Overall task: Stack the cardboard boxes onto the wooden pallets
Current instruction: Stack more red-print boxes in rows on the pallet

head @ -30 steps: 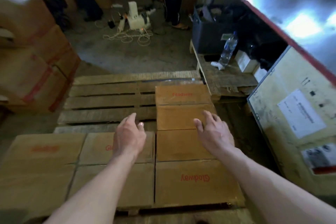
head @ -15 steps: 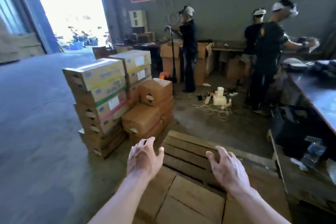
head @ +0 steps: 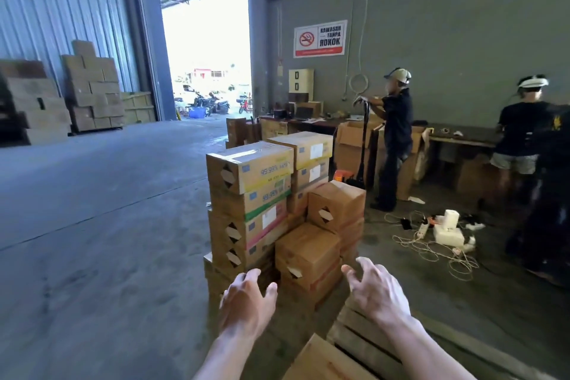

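The left grip (head: 246, 302) and right grip (head: 379, 293) reach forward with fingers spread, holding nothing. The stack of cardboard boxes (head: 271, 210) stands just beyond both grips' fingertips. The wooden pallet (head: 361, 339) lies below the right grip, and a cardboard box (head: 320, 362) rests on it between the wrists.

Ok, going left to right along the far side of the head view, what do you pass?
Stacked boxes by the metal wall → open doorway → no-smoking sign → person in a pale cap → person in a white visor

Left hand (head: 246, 302), right hand (head: 377, 293) empty, near stacked boxes (head: 277, 210).
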Demonstrator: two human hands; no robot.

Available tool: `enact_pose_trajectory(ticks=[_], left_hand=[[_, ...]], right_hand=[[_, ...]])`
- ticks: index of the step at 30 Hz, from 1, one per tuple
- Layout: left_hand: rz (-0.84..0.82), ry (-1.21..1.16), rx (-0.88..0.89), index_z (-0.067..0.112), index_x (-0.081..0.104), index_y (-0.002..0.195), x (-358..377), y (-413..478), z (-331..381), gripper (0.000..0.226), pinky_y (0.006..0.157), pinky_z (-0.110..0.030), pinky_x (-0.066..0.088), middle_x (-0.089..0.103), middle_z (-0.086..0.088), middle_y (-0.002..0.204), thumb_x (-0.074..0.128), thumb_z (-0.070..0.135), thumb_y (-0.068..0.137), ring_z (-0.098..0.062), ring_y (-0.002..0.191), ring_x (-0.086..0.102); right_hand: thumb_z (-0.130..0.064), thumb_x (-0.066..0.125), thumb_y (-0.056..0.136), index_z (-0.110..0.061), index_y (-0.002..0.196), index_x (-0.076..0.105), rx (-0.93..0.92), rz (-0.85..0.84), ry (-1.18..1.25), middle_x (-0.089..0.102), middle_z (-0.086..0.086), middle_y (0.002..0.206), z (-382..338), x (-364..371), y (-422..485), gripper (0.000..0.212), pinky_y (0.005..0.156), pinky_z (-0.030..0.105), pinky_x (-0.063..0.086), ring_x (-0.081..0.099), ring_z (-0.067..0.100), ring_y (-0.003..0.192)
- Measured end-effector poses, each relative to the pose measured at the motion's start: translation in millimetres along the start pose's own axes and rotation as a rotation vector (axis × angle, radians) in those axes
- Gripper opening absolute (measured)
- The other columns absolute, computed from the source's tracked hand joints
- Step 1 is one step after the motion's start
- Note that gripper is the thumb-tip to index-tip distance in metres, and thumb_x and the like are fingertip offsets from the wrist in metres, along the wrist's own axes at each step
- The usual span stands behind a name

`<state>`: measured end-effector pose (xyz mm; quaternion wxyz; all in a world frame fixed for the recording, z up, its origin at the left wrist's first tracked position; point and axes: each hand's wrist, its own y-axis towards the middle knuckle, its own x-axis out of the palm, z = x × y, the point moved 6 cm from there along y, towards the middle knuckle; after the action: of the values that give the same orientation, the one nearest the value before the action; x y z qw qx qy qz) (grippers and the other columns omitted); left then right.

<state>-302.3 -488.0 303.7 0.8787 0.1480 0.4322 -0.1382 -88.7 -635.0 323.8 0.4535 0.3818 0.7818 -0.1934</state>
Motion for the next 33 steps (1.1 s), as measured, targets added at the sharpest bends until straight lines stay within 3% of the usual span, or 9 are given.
enact_pose_trajectory(ticks=[5, 10, 17, 27, 33], left_hand=[[-0.038, 0.049, 0.01, 0.028, 0.054, 0.138, -11.5, 118.2, -45.6, 0.056, 0.097, -0.035, 0.046, 0.058, 0.003, 0.138, 0.053, 0.057, 0.09, -0.024, 0.119, 0.059], [-0.104, 0.015, 0.054, 0.024, 0.054, 0.14, 11.1, 212.7, -48.5, 0.056, 0.1, -0.037, 0.046, 0.058, -0.003, 0.139, 0.055, 0.053, 0.092, -0.026, 0.124, 0.056], [-0.227, 0.027, 0.136, 0.02, 0.049, 0.144, 78.9, 357.4, -39.9, 0.06, 0.103, -0.039, 0.045, 0.055, -0.007, 0.143, 0.053, 0.052, 0.094, -0.029, 0.127, 0.054], [-0.371, -0.038, 0.118, 0.017, 0.042, 0.149, 188.6, 575.6, -0.3, 0.063, 0.111, -0.041, 0.041, 0.049, -0.011, 0.148, 0.054, 0.049, 0.096, -0.029, 0.135, 0.046], [-0.461, -0.015, 0.143, 0.018, 0.042, 0.15, 288.0, 689.8, 35.6, 0.062, 0.109, -0.038, 0.044, 0.051, -0.006, 0.148, 0.052, 0.049, 0.097, -0.025, 0.135, 0.05]], right_hand=[[-0.059, 0.039, 0.098, -0.025, 0.14, 0.048, 0.056, -0.036, 0.032, 0.057, 0.011, 0.135, -85.8, 70.4, 75.5, 0.054, 0.1, 0.042, 0.046, 0.054, 0.032, 0.123], [-0.059, 0.04, 0.098, -0.024, 0.143, 0.046, 0.104, -0.059, 0.008, 0.055, 0.012, 0.138, -118.1, 115.5, 142.4, 0.056, 0.102, 0.044, 0.045, 0.051, 0.035, 0.125], [-0.059, 0.04, 0.098, -0.023, 0.145, 0.044, 0.21, -0.03, -0.01, 0.053, 0.015, 0.139, -120.3, 163.5, 289.3, 0.059, 0.103, 0.044, 0.044, 0.05, 0.038, 0.127], [-0.059, 0.04, 0.099, -0.023, 0.149, 0.04, 0.322, -0.036, -0.012, 0.048, 0.011, 0.148, -109.9, 204.2, 508.7, 0.062, 0.108, 0.045, 0.04, 0.046, 0.035, 0.134], [-0.053, 0.038, 0.101, -0.022, 0.14, 0.047, 0.317, -0.082, -0.066, 0.058, 0.011, 0.134, -84.0, 234.0, 644.7, 0.051, 0.106, 0.044, 0.041, 0.053, 0.031, 0.124]])
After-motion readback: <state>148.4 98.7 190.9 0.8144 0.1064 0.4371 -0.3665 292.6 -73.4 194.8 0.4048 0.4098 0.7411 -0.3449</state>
